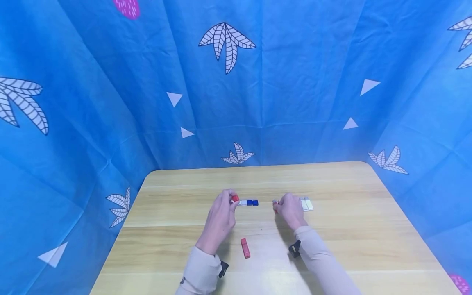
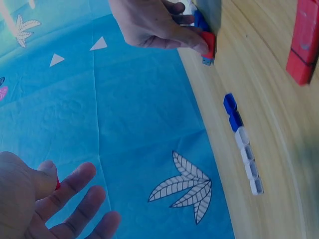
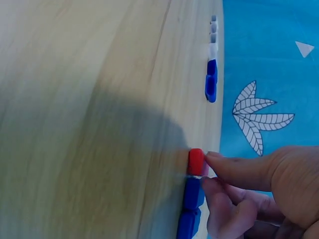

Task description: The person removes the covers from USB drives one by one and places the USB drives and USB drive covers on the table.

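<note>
My left hand (image 1: 221,209) pinches a small red cap (image 1: 234,198) between thumb and fingers, above the left end of a row of caps. In the left wrist view only a sliver of that red cap (image 2: 58,185) shows. My right hand (image 1: 290,209) pinches a red USB flash drive (image 3: 196,162) with its metal plug (image 2: 207,61) bare. That drive lies on the table beside blue flash drives (image 3: 193,193). The cap row has several white caps (image 2: 247,154) and two blue caps (image 2: 232,112). In the head view my right hand hides the blue drives.
A capped red flash drive (image 1: 245,248) lies on the wooden table (image 1: 166,246), nearer to me and between my forearms. White flash drives (image 1: 307,204) lie right of my right hand. A blue patterned cloth (image 1: 295,82) hangs behind the table.
</note>
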The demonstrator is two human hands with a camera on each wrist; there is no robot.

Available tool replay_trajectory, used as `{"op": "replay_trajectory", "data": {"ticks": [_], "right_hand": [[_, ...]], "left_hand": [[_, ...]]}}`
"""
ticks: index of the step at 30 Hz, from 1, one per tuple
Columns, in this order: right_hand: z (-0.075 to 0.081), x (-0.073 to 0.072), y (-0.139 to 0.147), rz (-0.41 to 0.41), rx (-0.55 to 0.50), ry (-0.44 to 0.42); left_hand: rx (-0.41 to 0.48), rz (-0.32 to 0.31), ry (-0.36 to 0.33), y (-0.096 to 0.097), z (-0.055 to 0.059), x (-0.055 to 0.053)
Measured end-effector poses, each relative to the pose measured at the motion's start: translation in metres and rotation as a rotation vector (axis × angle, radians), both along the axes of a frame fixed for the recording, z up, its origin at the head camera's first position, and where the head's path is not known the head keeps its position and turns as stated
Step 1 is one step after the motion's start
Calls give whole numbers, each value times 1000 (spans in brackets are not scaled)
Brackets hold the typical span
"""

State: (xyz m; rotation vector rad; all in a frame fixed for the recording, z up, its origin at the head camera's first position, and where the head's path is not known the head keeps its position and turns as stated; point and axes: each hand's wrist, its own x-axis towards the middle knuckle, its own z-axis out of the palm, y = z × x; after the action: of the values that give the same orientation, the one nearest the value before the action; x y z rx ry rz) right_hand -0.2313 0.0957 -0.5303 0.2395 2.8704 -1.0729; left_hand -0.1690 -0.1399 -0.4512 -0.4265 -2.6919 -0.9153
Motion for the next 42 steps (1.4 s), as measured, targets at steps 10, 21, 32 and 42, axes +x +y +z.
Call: {"op": "replay_trajectory", "data": {"ticks": [10, 21, 32, 42], "right_hand": [[0, -5, 6, -9, 31, -29], [0, -5, 13, -22, 59, -43], [-2, -4, 14, -19, 60, -68], [3, -5, 14, -27, 59, -66]], "left_hand": [[-53, -79, -97, 18, -15, -27], [-188, -159, -180, 54, -64, -78], [-310, -79, -304, 65, -94, -95], [-291, -64, -333, 65, -88, -95]]}}
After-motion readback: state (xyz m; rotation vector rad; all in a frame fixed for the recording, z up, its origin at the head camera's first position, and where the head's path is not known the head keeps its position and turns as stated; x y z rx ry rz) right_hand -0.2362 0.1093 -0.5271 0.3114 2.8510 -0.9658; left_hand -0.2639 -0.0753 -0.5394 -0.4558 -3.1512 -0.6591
